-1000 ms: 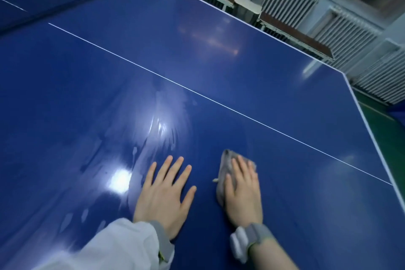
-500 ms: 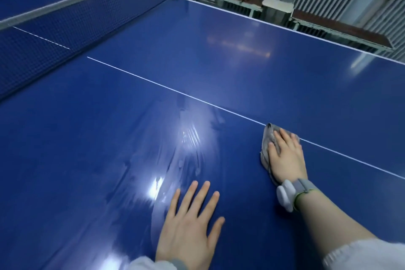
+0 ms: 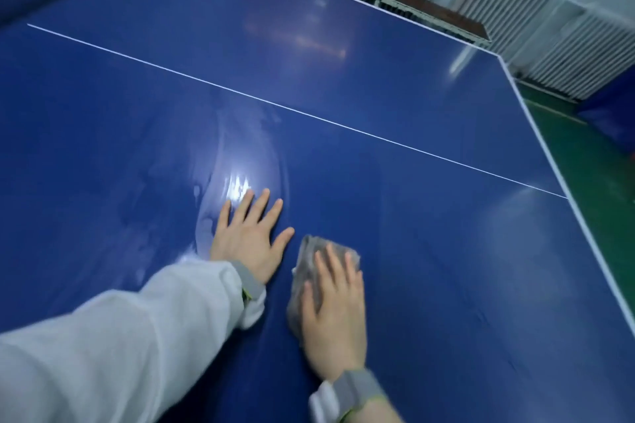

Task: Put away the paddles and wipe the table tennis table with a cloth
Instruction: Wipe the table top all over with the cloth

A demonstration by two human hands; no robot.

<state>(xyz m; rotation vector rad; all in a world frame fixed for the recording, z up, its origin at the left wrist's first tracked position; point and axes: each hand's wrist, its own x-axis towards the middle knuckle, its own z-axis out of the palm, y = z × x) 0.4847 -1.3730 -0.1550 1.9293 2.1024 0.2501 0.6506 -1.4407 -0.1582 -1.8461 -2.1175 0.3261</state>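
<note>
A: In the head view, which step was in hand?

B: The wiping, I'd judge. The right hand (image 3: pixel 335 312) lay flat on the cloth (image 3: pixel 309 271) at lower centre of the frame, fingers (image 3: pixel 324 271) straight and close together, pressing it onto the blue worktop (image 3: pixel 429 86). The left hand (image 3: pixel 252 239) rested palm down just beside it, fingers spread wide, holding nothing.

A: Any paddles?

B: None in the frame, so that part looked finished, though I couldn't confirm it.

A: And the cloth itself?

B: Grey, bunched into a thick crumpled pad, partly hidden under the palm. A damp, streaky patch (image 3: pixel 240 161) shone above the left hand.

A: The next move?

B: Probably sliding the cloth, with steady downward pressure, toward the dry stretch at right, short of the white line (image 3: pixel 378 137).
</note>
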